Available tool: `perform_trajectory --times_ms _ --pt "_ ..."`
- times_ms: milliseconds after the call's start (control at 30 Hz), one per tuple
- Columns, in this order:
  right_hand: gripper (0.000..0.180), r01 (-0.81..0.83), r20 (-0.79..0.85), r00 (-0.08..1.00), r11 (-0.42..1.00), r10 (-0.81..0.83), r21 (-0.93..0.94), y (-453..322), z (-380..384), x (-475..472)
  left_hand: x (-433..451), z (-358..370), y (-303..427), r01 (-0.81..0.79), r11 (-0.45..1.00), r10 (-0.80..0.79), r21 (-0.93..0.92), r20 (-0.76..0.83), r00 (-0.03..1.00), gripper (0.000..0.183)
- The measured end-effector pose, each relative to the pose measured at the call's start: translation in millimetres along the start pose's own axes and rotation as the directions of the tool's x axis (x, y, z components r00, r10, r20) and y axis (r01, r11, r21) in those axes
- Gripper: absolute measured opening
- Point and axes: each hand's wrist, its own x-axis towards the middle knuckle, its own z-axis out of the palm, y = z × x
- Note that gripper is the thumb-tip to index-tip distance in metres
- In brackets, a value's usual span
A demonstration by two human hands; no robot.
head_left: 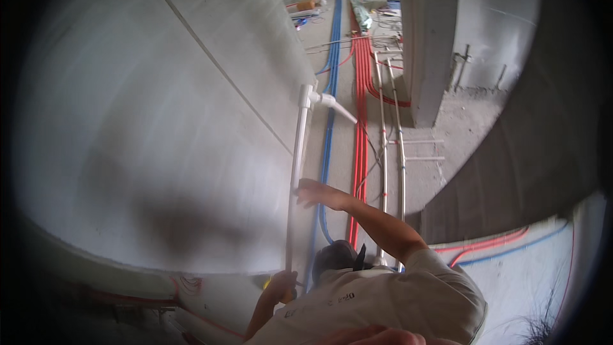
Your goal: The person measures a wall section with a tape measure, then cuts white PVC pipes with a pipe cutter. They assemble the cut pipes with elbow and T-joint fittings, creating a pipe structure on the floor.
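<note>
A white plastic pipe stands along the wall, with a tee fitting at its far end and a short branch pipe pointing right. My right hand reaches across to it; the fingers are apart and their tips meet the pipe, blurred. My left hand is closed around the pipe's near end. A yellow object shows partly beneath that hand, too covered to name. Part of a thin rod sticks out beside it. A dark rounded thing lies between my arms, beyond my grey shirt.
A bare grey wall rises on the left. Blue conduits, red conduits and white pipes run along the concrete floor. A concrete pillar stands to the right. Cables, an orange-brown box and a green-white wrapped bundle lie farther off.
</note>
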Motion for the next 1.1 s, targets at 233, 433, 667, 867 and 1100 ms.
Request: perform_trajectory --times_ms 233,433,667,867,1100 --pt "0.077 -0.348 -0.265 0.933 0.791 0.242 -0.503 76 -296 94 176 -65 241 0.054 0.994 -0.053 -0.096 0.021 0.998 0.032" --pt "0.052 -0.961 -0.814 0.252 0.232 0.523 -0.149 200 -520 -47 383 -142 496 0.019 0.920 0.099 -0.392 0.278 0.955 0.027" --pt "0.041 -0.704 -0.695 -0.219 0.382 0.685 0.598 208 -614 -116 555 -242 848 -0.101 0.766 0.466 -0.635 0.440 0.768 0.032" --pt "0.037 -0.495 -0.718 -0.252 0.551 0.649 0.672 201 -821 9 706 -274 1115 -0.335 0.781 0.557 -0.527 0.348 0.754 0.028" --pt "0.035 -0.499 -0.823 0.185 0.773 0.537 0.392 72 -1108 238 867 -326 1369 -0.513 0.735 0.639 -0.443 0.201 0.743 0.037"
